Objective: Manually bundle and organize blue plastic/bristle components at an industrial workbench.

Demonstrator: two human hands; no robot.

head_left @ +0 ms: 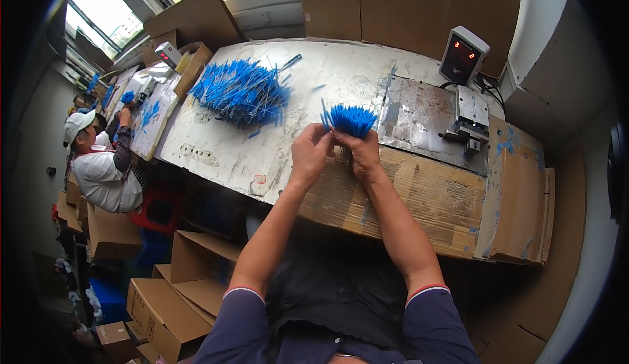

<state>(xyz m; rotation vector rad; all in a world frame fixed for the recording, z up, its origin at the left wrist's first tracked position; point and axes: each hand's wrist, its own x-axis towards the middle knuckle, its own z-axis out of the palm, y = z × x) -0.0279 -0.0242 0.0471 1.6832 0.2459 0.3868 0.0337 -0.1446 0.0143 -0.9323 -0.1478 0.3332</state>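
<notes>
In front of me, my right hand [364,153] is wrapped round a bundle of thin sticks with blue bristle-like ends, which look like small wire brushes [354,120]. The blue ends point away from me, and my fingers hide the lower stems. My left hand [310,154] is closed at the bundle's left side, thumb and fingers pinched around a single thin blue brush [323,112] that stands a little apart from the rest. Farther left on the white worktable [216,138] lies a large loose pile of the same blue brushes [242,92].
A metal plate [419,112] with a small clamp-like machine [470,125] sits at the right, below a white counter box with red digits [463,55]. Flattened cardboard [406,190] covers the table's near edge. Cartons [167,308] stand lower left. A co-worker [105,167] works at the far left.
</notes>
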